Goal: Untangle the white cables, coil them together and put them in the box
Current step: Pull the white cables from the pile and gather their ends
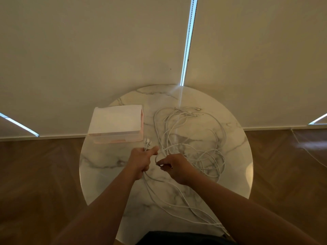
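Head view: white cables (187, 137) tangled; loose loops.

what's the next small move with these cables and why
Probably slide the right hand along the strand it pinches, pulling a loop free toward the left hand, which holds the plug ends. The white cables lie in a loose tangle on the table, uncoiled, so nothing is ready for the box yet.
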Tool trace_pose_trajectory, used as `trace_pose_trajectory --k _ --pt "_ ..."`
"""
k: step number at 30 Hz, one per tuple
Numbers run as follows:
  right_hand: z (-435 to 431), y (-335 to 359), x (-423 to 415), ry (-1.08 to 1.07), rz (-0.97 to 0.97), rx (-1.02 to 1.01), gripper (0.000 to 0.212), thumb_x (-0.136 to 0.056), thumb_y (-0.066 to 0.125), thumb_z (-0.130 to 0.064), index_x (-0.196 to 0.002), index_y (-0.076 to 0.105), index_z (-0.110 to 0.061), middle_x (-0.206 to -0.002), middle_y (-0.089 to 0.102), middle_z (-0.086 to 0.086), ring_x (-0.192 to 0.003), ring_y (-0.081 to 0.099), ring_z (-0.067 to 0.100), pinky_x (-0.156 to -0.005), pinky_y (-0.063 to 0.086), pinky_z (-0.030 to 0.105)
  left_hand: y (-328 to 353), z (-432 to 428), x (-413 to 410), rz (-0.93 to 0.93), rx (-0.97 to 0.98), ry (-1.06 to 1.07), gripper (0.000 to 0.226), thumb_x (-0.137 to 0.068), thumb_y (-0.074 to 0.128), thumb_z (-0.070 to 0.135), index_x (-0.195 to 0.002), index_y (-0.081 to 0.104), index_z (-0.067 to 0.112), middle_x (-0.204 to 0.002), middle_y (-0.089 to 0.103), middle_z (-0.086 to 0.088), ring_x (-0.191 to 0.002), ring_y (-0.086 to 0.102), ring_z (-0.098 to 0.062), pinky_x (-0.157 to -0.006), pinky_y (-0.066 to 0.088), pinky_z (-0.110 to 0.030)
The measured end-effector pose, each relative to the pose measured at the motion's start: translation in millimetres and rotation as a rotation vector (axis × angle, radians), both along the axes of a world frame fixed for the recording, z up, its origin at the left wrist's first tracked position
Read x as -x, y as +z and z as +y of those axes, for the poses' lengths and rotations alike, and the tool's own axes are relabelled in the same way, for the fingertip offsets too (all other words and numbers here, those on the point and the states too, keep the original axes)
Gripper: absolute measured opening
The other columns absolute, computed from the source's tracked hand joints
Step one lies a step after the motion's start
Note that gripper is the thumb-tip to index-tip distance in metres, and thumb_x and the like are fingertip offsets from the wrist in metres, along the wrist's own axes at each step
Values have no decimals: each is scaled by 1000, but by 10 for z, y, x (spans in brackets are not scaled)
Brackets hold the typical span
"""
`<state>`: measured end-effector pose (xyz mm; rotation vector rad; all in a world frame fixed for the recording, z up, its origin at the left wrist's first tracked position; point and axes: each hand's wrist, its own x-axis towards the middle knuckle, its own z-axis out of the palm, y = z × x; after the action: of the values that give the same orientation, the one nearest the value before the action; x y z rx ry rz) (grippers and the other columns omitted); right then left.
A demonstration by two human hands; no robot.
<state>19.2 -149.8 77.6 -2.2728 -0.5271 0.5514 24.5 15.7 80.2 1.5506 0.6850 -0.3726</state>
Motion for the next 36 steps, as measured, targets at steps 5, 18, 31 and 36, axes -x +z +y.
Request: trace_pose_trajectory --k 5,18,31,36 --pt "-64 -59 -15 60 -72 5 27 -93 62 -12 -119 70 -13 -103 72 10 -84 58 9 -68 29 0 -51 -14 -17 55 -59 -67 34 -78 82 26 -88 64 -2 -48 34 -1 -40 23 -13 -42 21 -24" --pt "-546 59 -690 32 -171 659 30 -96 52 -38 -107 63 -12 -105 65 12 -103 62 31 -90 46 38 -164 29 1 35 9 -41 26 -81 79 18 -83 58 3 -49 29 1 -44 21 -15 -41 21 -23" --pt "-932 757 -1005 -485 262 -126 24 -98 50 -9 -84 69 -5 -67 60 12 -52 45 20 -49 35 28 21 124 -72 -19 242 295 34 -98 53 38 -85 58 6 -45 24 7 -36 20 -8 -38 17 -19" --pt "-720 1026 -748 -509 260 -422 16 -99 52 -9 -91 64 -1 -64 62 16 -45 44 20 -44 32 25 214 105 -59 -39 671 348 39 -101 36 41 -75 48 15 -47 27 7 -37 22 -6 -38 16 -20"
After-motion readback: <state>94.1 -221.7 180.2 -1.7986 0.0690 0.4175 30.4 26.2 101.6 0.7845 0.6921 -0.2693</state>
